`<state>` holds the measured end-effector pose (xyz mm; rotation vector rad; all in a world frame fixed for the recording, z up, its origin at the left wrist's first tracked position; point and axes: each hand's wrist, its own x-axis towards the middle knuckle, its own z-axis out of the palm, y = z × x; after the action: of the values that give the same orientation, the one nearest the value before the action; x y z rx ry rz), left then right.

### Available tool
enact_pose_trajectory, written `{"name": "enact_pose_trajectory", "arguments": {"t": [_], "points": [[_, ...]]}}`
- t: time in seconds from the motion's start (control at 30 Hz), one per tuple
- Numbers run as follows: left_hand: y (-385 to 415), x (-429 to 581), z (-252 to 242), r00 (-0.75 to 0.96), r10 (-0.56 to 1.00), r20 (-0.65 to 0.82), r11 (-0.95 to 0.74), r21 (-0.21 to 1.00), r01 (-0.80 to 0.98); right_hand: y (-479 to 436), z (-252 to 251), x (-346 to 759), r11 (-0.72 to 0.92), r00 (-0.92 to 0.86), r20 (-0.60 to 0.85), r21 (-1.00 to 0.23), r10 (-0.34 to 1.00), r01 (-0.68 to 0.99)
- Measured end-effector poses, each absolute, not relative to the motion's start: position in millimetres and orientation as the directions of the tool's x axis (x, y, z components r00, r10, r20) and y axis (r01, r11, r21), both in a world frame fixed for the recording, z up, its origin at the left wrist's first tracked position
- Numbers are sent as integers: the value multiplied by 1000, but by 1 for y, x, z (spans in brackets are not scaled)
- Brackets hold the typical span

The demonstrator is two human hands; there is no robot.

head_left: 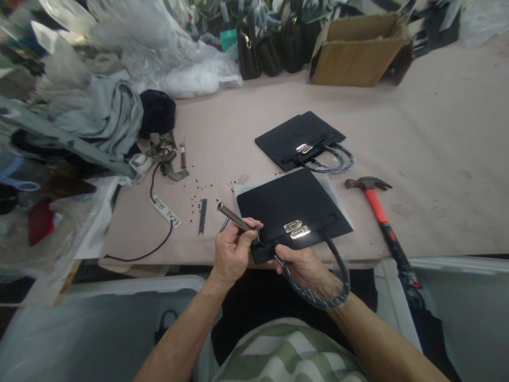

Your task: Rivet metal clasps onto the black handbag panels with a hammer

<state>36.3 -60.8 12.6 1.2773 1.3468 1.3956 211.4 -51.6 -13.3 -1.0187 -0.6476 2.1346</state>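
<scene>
A black handbag (292, 204) with a silver clasp lies flat at the table's near edge, its wrapped handle hanging over the edge. My left hand (233, 252) is closed around a metal punch tool (234, 218), whose tip rests at the bag's lower left corner. My right hand (306, 268) grips the bag's bottom edge and the base of the handle (338, 281). A second black handbag (300, 139) with the same clasp lies farther back on the table.
A red-handled hammer (377, 204) lies to the right of the near bag. Small dark rivets (199, 193), a metal bar (203, 215) and a black cable (153, 249) lie on the left. A cardboard box (358, 50), dark bags and plastic wrapping crowd the back.
</scene>
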Motion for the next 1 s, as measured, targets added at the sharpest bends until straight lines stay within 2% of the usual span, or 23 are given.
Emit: {"name": "enact_pose_trajectory", "arguments": {"t": [0.23,0.4,0.57,0.77,0.9,1.0], "points": [[-61,36,10,-153,956,250,-216,953,211,-44,-17,212,-636,-522,-418,-683,744,-360],[-54,34,5,-133,946,295,-246,923,294,-41,-20,207,-662,-514,-453,-660,728,-355],[-39,29,-2,-112,953,283,-239,924,300,-35,-22,201,-674,-489,-482,-639,727,-371],[-26,27,-13,-66,960,272,-234,912,338,-29,-15,198,-785,-428,-660,-557,617,-271],[-27,28,-21,-40,939,342,-303,877,372,-32,-8,203,-812,-491,-651,-516,579,-274],[-29,31,-27,1,917,399,-361,830,424,-38,-13,211,-786,-487,-619,-525,616,-326]]}}
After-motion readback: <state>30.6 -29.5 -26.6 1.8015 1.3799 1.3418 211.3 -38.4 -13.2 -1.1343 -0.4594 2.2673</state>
